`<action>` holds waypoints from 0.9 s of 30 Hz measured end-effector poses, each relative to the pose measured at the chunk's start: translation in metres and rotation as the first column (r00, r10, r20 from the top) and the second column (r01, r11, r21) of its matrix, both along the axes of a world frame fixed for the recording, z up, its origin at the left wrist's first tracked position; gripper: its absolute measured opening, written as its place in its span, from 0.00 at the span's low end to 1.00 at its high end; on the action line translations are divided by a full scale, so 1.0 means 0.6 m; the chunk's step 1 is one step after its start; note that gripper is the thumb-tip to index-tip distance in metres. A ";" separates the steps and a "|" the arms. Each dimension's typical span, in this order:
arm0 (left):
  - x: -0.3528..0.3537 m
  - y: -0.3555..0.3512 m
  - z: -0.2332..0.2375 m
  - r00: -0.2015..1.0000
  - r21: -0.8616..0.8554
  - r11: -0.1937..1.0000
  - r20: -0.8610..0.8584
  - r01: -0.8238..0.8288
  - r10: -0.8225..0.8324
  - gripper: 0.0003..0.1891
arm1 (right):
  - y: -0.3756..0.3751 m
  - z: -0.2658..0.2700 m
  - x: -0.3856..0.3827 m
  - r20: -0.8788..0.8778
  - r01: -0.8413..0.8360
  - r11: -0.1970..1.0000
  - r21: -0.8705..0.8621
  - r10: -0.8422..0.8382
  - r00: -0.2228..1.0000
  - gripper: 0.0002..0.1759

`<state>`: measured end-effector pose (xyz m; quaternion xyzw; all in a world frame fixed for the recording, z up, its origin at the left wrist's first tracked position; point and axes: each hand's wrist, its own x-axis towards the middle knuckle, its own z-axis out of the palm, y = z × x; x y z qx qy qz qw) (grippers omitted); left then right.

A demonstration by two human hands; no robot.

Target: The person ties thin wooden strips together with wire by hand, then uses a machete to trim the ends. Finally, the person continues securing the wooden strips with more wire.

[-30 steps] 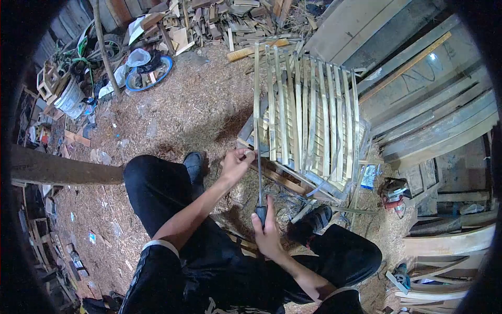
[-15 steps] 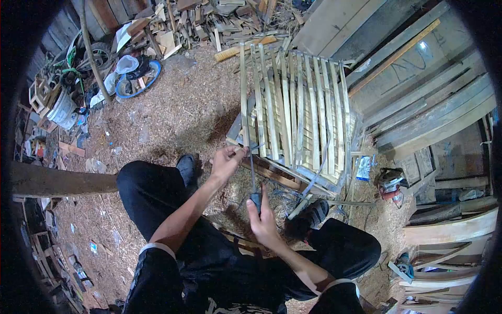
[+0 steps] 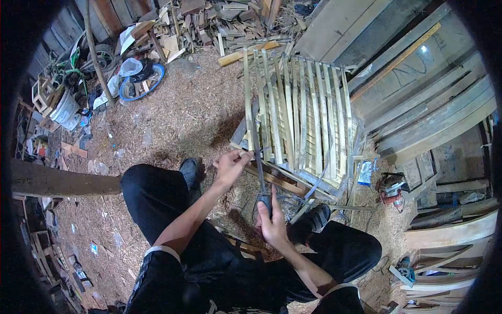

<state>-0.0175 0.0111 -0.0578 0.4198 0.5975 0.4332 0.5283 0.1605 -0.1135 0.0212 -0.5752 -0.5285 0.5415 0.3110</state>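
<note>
My left hand (image 3: pixel 231 166) is closed, its fingertips pinching the near end of a thin wooden slat (image 3: pixel 248 99). That slat is the leftmost of several pale slats (image 3: pixel 316 115) lying side by side on a low wooden stand (image 3: pixel 238 133). In my right hand (image 3: pixel 273 226) is the dark handle of a long, narrow metal blade (image 3: pixel 259 162), with the index finger stretched along it. The blade points away from me, just right of the left fingertips, and runs close along the held slat. Whether it is a knife or a file, I cannot tell.
Scrap wood (image 3: pixel 225 23) is heaped at the back, near a blue basin (image 3: pixel 140 96) and a white bucket (image 3: pixel 65 110). Planks (image 3: pixel 418 112) lean along the right side. A red power tool (image 3: pixel 391 191) lies right of the stand. Shavings cover the floor (image 3: pixel 172 112).
The blade has slid forward along the slat, and more of it now reaches past the left fingertips. My right hand has shifted slightly right. The left hand keeps its pinch.
</note>
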 end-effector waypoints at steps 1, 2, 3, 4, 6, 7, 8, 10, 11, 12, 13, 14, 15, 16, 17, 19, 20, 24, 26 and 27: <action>-0.001 -0.003 0.000 0.994 0.013 0.999 -0.104 0.037 -0.035 0.20 | 0.000 -0.001 0.002 -0.059 0.016 1.000 -0.022 -0.017 0.998 0.43; 0.000 -0.008 0.000 0.994 0.008 0.999 -0.103 0.035 -0.034 0.20 | -0.002 -0.002 0.005 -0.118 0.030 0.999 -0.044 -0.035 0.992 0.43; 0.004 -0.010 0.004 0.995 0.006 1.000 -0.095 0.012 -0.012 0.21 | -0.002 -0.001 0.006 -0.137 0.027 1.000 0.003 -0.026 0.990 0.42; 0.006 -0.011 0.009 0.996 0.007 1.000 -0.089 -0.011 0.012 0.22 | -0.002 0.001 0.009 -0.139 0.023 1.000 0.005 -0.023 0.990 0.42; 0.005 -0.011 0.019 0.995 0.008 1.000 -0.093 -0.020 0.020 0.21 | -0.003 0.013 0.016 -0.172 0.040 0.999 -0.028 -0.044 0.984 0.42; 0.005 -0.012 0.023 0.995 0.006 1.000 -0.093 -0.024 0.024 0.20 | -0.002 0.023 0.017 -0.219 0.054 0.995 -0.085 -0.071 0.973 0.42; 0.006 -0.014 0.027 0.996 0.005 1.000 -0.092 -0.024 0.024 0.20 | 0.000 0.024 0.018 -0.218 0.055 0.995 -0.085 -0.072 0.973 0.42; 0.009 -0.020 0.051 0.880 0.137 0.989 -0.462 -0.051 0.109 0.18 | 0.003 0.025 0.021 -0.236 0.096 0.992 -0.081 -0.112 0.965 0.43; 0.013 -0.022 0.062 0.880 0.138 0.989 -0.464 -0.046 0.106 0.18 | 0.006 0.027 0.020 -0.270 0.125 0.991 -0.053 -0.135 0.954 0.42; 0.018 -0.025 0.073 0.827 0.216 0.975 -0.540 -0.041 0.155 0.20 | 0.010 0.030 0.021 -0.272 0.128 0.990 -0.052 -0.138 0.952 0.42; 0.022 -0.027 0.083 0.766 0.292 0.956 -0.608 -0.028 0.208 0.21 | 0.013 0.033 0.023 -0.282 0.152 0.986 -0.070 -0.166 0.945 0.42; 0.023 -0.029 0.093 0.766 0.292 0.956 -0.609 -0.024 0.205 0.21 | 0.014 0.035 0.026 -0.290 0.176 0.980 -0.089 -0.194 0.937 0.42; 0.025 -0.029 0.102 0.699 0.316 0.946 -0.693 0.073 0.178 0.21 | 0.016 0.030 0.029 -0.276 0.201 0.977 -0.073 -0.213 0.937 0.42; 0.028 -0.028 0.106 0.621 0.328 0.929 -0.768 0.170 0.158 0.20 | 0.015 0.029 0.032 -0.276 0.205 0.976 -0.071 -0.217 0.936 0.42; 0.027 -0.026 0.100 0.595 0.330 0.915 -0.792 0.232 0.134 0.17 | 0.015 0.029 0.034 -0.264 0.216 0.974 -0.073 -0.228 0.937 0.41; 0.034 -0.022 0.091 0.568 0.340 0.905 -0.810 0.255 0.145 0.16 | 0.015 0.029 0.037 -0.254 0.230 0.971 -0.071 -0.241 0.937 0.41; 0.037 -0.021 0.086 0.539 0.348 0.896 -0.828 0.275 0.156 0.16 | 0.014 0.026 0.038 -0.269 0.225 0.973 -0.046 -0.229 0.935 0.41; 0.039 -0.015 0.082 0.583 0.352 0.904 -0.798 0.243 0.154 0.10 | 0.007 0.014 0.037 -0.301 0.214 0.977 -0.010 -0.207 0.931 0.41; 0.038 -0.018 0.078 0.596 0.380 0.890 -0.786 0.252 0.167 0.09 | 0.004 0.016 0.038 -0.294 0.206 0.978 -0.017 -0.202 0.934 0.41; 0.037 -0.019 0.079 0.610 0.409 0.875 -0.772 0.258 0.181 0.08 | 0.004 0.018 0.038 -0.286 0.195 0.980 -0.025 -0.194 0.939 0.41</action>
